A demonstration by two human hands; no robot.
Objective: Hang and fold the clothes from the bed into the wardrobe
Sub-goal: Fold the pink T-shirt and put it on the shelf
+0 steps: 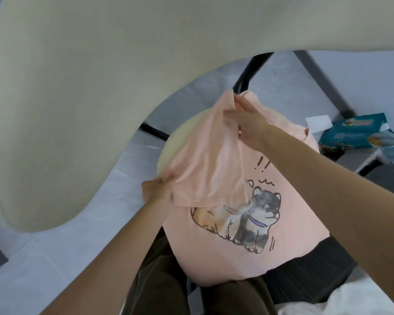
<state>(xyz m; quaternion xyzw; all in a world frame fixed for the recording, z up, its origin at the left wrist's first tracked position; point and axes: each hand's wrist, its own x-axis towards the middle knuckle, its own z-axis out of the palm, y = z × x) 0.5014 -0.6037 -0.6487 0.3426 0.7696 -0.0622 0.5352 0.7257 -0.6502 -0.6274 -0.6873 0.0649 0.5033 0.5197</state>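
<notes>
A pink T-shirt point(225, 253) with a cartoon dog print lies spread over a round pale-yellow stool point(168, 151) and my lap. One side of the shirt is folded over toward the print. My left hand point(156, 189) pinches the near corner of that folded flap. My right hand point(248, 123) grips the flap's far edge near the shoulder. Wardrobe and bed are not plainly visible.
A large cream surface point(77, 87) fills the top and left. Black metal frame bars point(248, 73) cross the grey floor beyond the stool. Blue wet-wipe packs point(355, 133) lie at the right. White fabric point(362, 298) sits at the bottom right.
</notes>
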